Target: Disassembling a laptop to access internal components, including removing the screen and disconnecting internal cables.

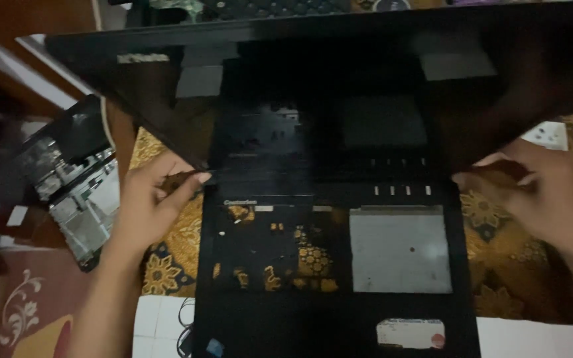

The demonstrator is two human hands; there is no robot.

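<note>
White paper (532,338) lies closest, under the bottom edge of a black laptop shell (336,265). The shell lies flat on a cloth with gold flowers (174,252). It has no keys in it. You can see the cloth through holes on its left side, and a grey square plate (399,248) sits on its right side.

The left hand (150,202) is at the left edge of the shell. Its fingers pinch the lower corner of the dark screen lid (339,86). The right hand (542,192) is at the right edge, and its fingers hold the other lower corner of the lid. The lid stands open, tilted up and away.

To the left, on the floor, lies another opened-up machine part (74,192) with grey metal bits. Far back, past the lid, a black keyboard (273,8) peeks out.
</note>
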